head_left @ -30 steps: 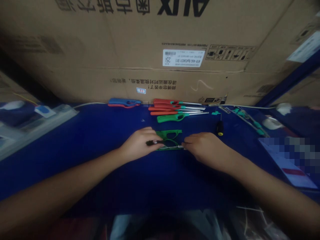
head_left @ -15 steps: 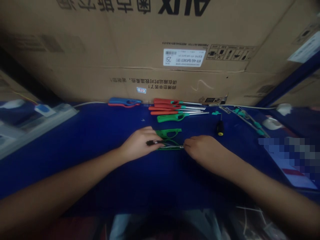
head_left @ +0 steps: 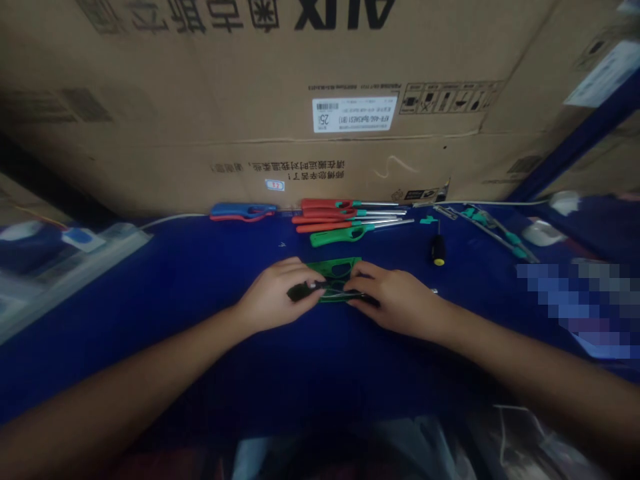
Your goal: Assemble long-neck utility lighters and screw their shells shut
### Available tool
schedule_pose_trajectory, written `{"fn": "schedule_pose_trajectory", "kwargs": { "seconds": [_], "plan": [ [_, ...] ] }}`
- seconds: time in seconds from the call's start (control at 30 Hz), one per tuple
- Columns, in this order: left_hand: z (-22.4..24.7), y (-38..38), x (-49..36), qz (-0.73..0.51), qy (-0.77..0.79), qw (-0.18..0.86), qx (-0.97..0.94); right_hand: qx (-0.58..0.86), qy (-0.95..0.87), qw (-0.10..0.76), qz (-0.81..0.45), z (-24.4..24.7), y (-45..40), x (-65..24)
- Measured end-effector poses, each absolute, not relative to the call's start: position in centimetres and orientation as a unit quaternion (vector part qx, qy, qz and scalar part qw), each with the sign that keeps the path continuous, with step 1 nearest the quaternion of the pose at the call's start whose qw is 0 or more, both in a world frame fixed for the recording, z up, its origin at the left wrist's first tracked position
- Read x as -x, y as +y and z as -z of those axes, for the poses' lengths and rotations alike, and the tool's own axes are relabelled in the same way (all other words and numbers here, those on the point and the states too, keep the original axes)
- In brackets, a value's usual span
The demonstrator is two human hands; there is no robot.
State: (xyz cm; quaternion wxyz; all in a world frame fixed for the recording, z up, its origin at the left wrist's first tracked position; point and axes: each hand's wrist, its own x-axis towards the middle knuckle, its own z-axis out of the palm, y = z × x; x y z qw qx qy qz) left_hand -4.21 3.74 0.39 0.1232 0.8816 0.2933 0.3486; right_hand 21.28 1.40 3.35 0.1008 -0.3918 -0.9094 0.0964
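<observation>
My left hand (head_left: 277, 293) is closed, thumb and fingers pinching a black lighter part (head_left: 299, 291) over an open green lighter shell (head_left: 334, 299). Thin wires run inside this shell. From the other side my right hand (head_left: 387, 293) closes its fingertips on the shell's right end, where something dark shows between them. Another green shell half (head_left: 345, 263) lies just behind, touching or close to both hands' fingers. The details between the fingers are blurred and partly covered.
Several red lighters (head_left: 325, 213) and a green lighter (head_left: 337, 237) lie farther back, with blue and red handles (head_left: 243, 211) to their left. A screwdriver (head_left: 439, 250), teal-tipped metal tubes (head_left: 495, 230) and a white roll (head_left: 544, 231) are at right. A large cardboard box (head_left: 225, 100) stands behind.
My right hand has moved left onto the green shell, its fingers now around the shell's right end. A small shiny piece shows on the table behind my right wrist. The view has shifted slightly.
</observation>
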Motion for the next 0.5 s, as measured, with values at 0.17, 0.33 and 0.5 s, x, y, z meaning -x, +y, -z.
{"fn": "schedule_pose_trajectory", "kwargs": {
  "seconds": [0.17, 0.33, 0.5],
  "plan": [
    [-0.4, 3.6, 4.1, -0.36, 0.28, 0.125, -0.881, 0.399, -0.88, 0.169, -0.195, -3.0, 2.0, -21.2],
    [-0.3, 3.9, 4.2, -0.363, 0.269, 0.12, -0.884, 0.418, -0.845, 0.188, -0.276, -3.4, 2.6, -21.3],
    [-0.1, 3.9, 4.3, -0.351, 0.275, 0.114, -0.888, 0.406, -0.848, 0.179, -0.29, -3.3, 3.0, -21.5]
  ]
}}
